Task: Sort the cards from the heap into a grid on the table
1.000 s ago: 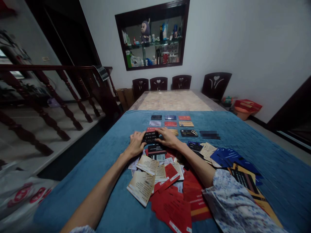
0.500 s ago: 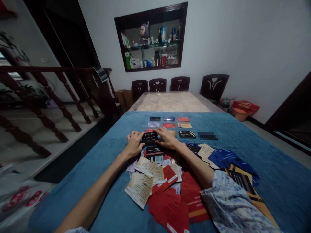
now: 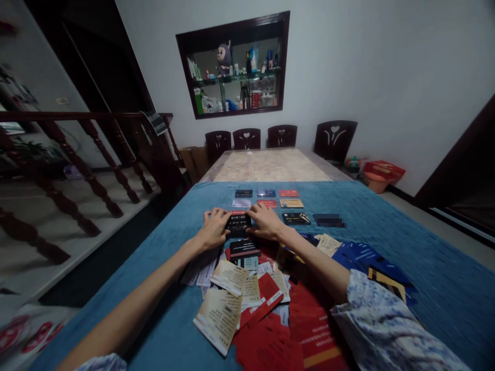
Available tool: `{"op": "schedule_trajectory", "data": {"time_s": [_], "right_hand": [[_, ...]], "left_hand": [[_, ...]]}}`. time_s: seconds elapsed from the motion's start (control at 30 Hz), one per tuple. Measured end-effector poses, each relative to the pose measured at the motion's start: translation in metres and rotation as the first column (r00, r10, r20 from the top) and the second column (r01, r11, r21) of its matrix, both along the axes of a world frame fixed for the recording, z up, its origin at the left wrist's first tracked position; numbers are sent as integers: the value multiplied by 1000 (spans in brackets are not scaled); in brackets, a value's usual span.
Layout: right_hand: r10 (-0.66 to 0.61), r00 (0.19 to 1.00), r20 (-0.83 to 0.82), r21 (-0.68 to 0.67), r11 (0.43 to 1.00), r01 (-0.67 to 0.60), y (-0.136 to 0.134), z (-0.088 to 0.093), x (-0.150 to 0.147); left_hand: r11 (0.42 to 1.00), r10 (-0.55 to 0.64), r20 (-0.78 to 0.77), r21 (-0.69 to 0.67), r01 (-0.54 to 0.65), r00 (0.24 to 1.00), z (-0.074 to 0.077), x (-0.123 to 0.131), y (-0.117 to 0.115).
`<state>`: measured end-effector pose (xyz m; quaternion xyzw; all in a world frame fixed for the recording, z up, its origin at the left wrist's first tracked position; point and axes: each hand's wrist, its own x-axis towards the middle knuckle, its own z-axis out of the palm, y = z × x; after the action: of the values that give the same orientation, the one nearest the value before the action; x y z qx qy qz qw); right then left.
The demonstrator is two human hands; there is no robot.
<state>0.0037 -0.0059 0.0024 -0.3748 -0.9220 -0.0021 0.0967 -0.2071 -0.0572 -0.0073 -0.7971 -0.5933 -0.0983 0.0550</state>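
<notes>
My left hand (image 3: 213, 229) and my right hand (image 3: 266, 220) hold a black card (image 3: 238, 222) between them, fingers curled on its two ends, low over a blue cloth (image 3: 406, 226). Just beyond the hands lie neat rows of cards (image 3: 266, 198), black, blue, red and tan. Another black card (image 3: 295, 218) lies to the right of my right hand. Under my forearms spreads a loose pile of red, tan and white cards (image 3: 247, 293). Dark blue cards (image 3: 359, 255) lie at the right of the pile.
The cloth covers the near half of a long marble-topped table (image 3: 270, 165). Several dark chairs (image 3: 282, 135) stand at its far end. A wooden stair railing (image 3: 77, 149) runs along the left. A red basin (image 3: 382, 172) sits on the floor at the right.
Both hands stay on the black card at about the same spot on the cloth. The view has tilted up and to the right a little, so everything sits slightly lower and further left.
</notes>
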Motion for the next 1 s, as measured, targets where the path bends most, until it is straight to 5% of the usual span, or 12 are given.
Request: {"op": "schedule_trajectory", "data": {"time_s": [0.57,1.0], "right_hand": [[-37,987,154,-6,999,39,64,19,-6],[-89,971,221,2,996,91,120,25,-16]], "left_hand": [[998,12,-137,-63,-21,990,22,5,69],[994,41,-93,-99,-50,995,17,5,134]]}}
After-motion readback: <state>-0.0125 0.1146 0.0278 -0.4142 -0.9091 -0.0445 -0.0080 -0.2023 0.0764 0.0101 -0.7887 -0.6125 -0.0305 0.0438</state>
